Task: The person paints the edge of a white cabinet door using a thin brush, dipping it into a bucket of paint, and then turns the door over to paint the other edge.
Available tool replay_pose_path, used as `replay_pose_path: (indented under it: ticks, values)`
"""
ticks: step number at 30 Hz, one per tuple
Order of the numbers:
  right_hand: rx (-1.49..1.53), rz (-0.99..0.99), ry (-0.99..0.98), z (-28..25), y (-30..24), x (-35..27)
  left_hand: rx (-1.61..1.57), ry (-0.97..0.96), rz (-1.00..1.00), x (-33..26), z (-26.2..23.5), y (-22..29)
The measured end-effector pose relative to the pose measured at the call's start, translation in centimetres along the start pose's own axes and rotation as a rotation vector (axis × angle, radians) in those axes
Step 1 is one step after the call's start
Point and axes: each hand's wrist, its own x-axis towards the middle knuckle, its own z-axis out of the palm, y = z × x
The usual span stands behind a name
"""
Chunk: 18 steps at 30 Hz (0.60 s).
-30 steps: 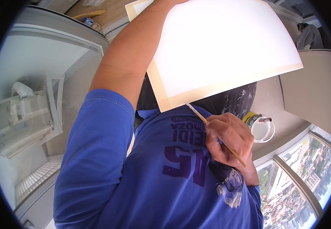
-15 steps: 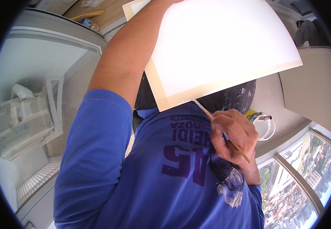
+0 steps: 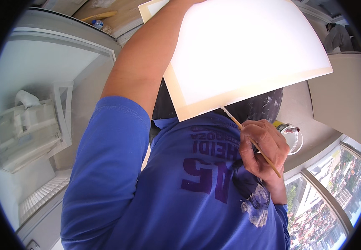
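A large white board (image 3: 247,46) with a tan border along its edges lies tilted across my lap, washed out by bright light. My right hand (image 3: 264,146) pinches a thin wooden paintbrush (image 3: 269,161), its whitish tip touching or very close to the board's near edge. My left arm reaches over the board's left side. Only a sliver of my left hand (image 3: 194,1) shows at the top rim, by the board's far part; its fingers are out of the picture.
A paint bucket (image 3: 292,141) with a brush handle across its rim stands to the right. Beyond it are a pale panel (image 3: 343,89) and windows (image 3: 314,200). At left is a glass pane (image 3: 59,62). A small bottle (image 3: 97,24) lies at the far left.
My right hand and the paintbrush have slid a little to the right along the board's near edge. The whole view has also shifted slightly; my left arm stays across the board.
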Motion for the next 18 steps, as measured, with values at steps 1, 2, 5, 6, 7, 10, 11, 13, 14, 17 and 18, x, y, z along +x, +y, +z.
replay_pose_path:
  ticks: [1,2,5,6,7,10,11,13,14,17,18]
  values:
    - [0.01,0.003,0.002,0.0,-0.2,0.1,0.006,0.0,0.003,-0.2,-0.1,0.0]
    - [0.009,-0.004,0.006,0.1,-0.3,0.2,0.002,-0.001,0.007,-0.4,-0.2,0.3]
    - [0.005,-0.03,0.009,0.6,-0.5,0.2,0.049,-0.022,-0.024,0.2,-0.2,0.7]
    - [0.003,-0.045,0.005,0.7,-0.4,0.1,0.05,-0.01,-0.012,0.5,0.1,0.4]
    - [0.001,-0.059,0.003,0.9,-0.4,0.0,0.052,0.001,0.002,0.7,0.7,-0.4]
    - [0.024,-0.078,-0.028,1.3,-0.7,0.5,0.027,0.008,-0.004,0.7,-0.1,0.0]
    - [0.019,-0.094,-0.036,1.4,-0.6,0.5,0.016,-0.006,-0.02,0.3,-0.1,0.1]
    - [0.033,-0.084,-0.036,1.4,-0.8,0.4,0.015,-0.007,-0.026,0.5,0.4,0.3]
    - [0.041,-0.083,-0.037,1.3,-0.8,0.4,0.015,-0.004,-0.031,0.6,0.4,0.3]
    - [0.026,-0.073,-0.023,1.0,-0.5,0.3,0.03,0.011,-0.016,0.7,0.4,-0.1]
    - [0.013,-0.062,-0.013,0.8,-0.4,0.3,0.03,0.01,-0.022,0.7,0.5,0.0]
